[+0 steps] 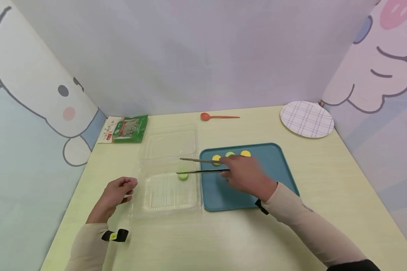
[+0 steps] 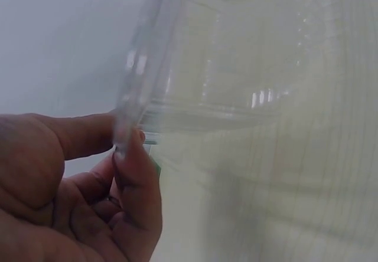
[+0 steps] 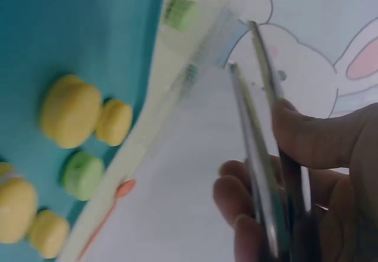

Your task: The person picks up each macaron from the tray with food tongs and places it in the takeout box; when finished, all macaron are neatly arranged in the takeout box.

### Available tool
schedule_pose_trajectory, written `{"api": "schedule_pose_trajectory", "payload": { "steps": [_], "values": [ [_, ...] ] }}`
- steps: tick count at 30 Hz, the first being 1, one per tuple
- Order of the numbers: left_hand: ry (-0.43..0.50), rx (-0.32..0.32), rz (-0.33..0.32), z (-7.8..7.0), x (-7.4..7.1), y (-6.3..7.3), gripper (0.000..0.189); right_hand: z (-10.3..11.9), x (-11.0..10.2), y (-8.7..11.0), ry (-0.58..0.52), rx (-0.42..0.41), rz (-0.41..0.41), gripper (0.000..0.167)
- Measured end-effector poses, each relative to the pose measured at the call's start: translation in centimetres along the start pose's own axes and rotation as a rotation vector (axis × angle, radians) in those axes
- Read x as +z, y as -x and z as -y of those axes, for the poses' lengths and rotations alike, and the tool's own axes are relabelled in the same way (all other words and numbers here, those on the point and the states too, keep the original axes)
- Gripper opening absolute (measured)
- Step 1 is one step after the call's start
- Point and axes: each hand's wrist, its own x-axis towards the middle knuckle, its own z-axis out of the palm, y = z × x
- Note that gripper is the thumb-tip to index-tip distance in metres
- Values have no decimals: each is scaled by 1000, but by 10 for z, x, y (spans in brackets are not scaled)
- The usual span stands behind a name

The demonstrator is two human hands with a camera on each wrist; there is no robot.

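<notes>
My right hand (image 1: 245, 174) holds metal tongs (image 3: 254, 138) over the left edge of a blue tray (image 1: 274, 167). The tongs' two arms stand apart, their tips pointing left over a clear plastic container (image 1: 162, 194). In that container lies a green macaron (image 1: 183, 176), below the nearer tip in the head view. Between thumb and fingers, my left hand (image 2: 112, 185) pinches the container's rim at its left side. Yellow macarons (image 3: 71, 111) and a green macaron (image 3: 84, 174) sit on the tray, partly hidden by my right hand in the head view.
The container's lid (image 1: 171, 143) lies folded back behind it. A green and white food packet (image 1: 130, 129) is at the back left, an orange spoon (image 1: 220, 116) at the back middle. At the back right is a checked plate (image 1: 306, 118). Printed walls surround the table.
</notes>
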Motion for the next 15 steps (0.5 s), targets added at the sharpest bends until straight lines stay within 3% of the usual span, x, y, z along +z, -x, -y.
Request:
{"api": "schedule_pose_trajectory", "payload": {
  "steps": [6, 15],
  "values": [
    [9, 13, 2, 3, 0, 0, 38, -23, 13, 24, -153, 43, -94, 42],
    [5, 20, -2, 2, 0, 0, 40, -56, 20, 63, -150, 168, -117, 45]
  ]
}}
